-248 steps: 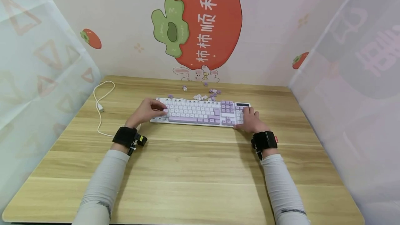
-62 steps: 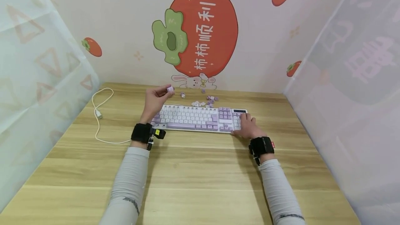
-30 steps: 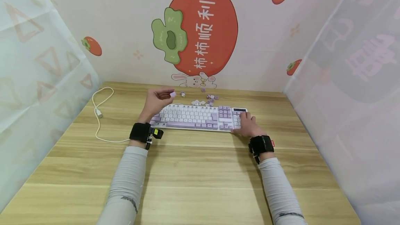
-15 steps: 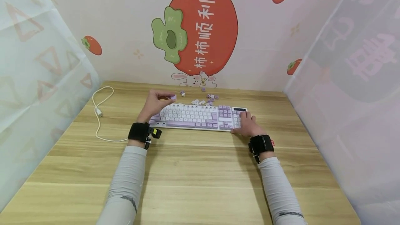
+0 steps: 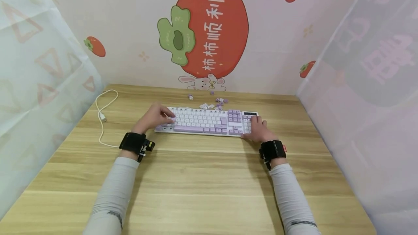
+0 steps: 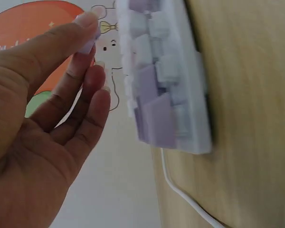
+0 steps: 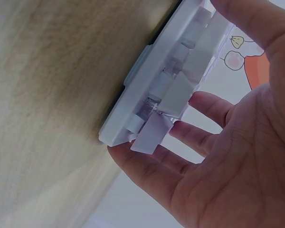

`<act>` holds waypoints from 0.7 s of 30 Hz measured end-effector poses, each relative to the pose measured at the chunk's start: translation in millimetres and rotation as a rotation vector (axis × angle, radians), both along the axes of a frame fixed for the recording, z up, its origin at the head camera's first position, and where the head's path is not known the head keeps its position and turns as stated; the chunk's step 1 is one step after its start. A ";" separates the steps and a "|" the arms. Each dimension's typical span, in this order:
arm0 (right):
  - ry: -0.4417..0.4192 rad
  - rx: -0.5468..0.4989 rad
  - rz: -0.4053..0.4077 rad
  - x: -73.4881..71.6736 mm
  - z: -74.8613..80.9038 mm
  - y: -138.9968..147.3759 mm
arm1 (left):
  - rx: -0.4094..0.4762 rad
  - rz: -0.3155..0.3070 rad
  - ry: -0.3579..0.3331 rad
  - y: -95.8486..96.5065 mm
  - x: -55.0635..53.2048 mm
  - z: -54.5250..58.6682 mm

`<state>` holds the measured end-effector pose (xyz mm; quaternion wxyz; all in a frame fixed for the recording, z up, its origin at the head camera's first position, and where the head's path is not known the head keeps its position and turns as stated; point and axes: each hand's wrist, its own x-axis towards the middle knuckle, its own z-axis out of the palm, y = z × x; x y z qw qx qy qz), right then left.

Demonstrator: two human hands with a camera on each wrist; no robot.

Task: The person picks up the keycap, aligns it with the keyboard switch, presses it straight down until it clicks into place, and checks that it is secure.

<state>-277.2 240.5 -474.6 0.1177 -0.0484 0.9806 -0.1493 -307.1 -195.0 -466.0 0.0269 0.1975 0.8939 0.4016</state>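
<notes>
A white keyboard (image 5: 199, 122) with white and lilac keycaps lies across the table. Over its left end, my left hand (image 5: 156, 116) pinches a small lilac keycap (image 6: 88, 43) between thumb and index finger, the other fingers loosely bent. In the left wrist view the held keycap is raised above the keys. My right hand (image 5: 259, 130) grips the keyboard's right end, its thumb at the front edge and its fingers over the number pad. The right wrist view shows bent fingers (image 7: 149, 173) around the end corner and on the keys. A few bare switches (image 5: 167, 128) show at the front left.
Several loose white keycaps (image 5: 206, 106) and lilac keycaps (image 5: 220, 105) lie behind the keyboard. Another small group of caps (image 5: 191, 97) sits further left. A white cable (image 5: 101, 130) with a USB plug (image 5: 102, 117) loops over the table's left side. Printed cloth walls surround the table.
A lilac keycap that lay behind the keyboard's left part is now in my left hand. That hand has come down from behind the keyboard to its left end. My right hand stays put.
</notes>
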 end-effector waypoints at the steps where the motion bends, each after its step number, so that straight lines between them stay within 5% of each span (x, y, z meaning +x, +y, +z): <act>1: -0.002 0.001 -0.001 -0.1 0.4 0.0 | -0.021 -0.006 -0.011 -1.3 1.1 -1.6; 9: -0.007 0.012 -0.008 1.5 0.3 -0.1 | -0.136 -0.074 -0.004 -2.4 4.6 -7.8; 21: 0.003 0.005 -0.009 0.2 0.0 0.3 | -0.260 -0.017 -0.023 4.6 7.0 -3.4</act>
